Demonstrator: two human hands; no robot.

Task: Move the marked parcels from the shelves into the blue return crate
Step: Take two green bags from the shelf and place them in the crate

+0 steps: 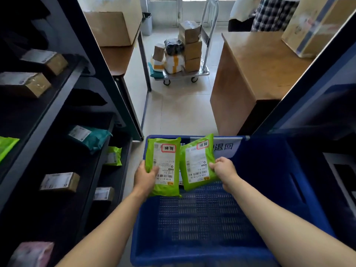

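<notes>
Two green mailer parcels hang over the blue return crate, each with a white shipping label and a red-outlined mark near its top. My left hand grips the left green parcel by its lower left edge. My right hand holds the right green parcel at its right edge. Both parcels are above the crate's far end, near its white sign. The crate's perforated floor shows bare below them.
Dark shelves on the left hold brown boxes, a teal mailer and more green mailers. Ahead, a trolley stacked with parcels stands on the floor. A wooden desk is at the right, with another person behind it.
</notes>
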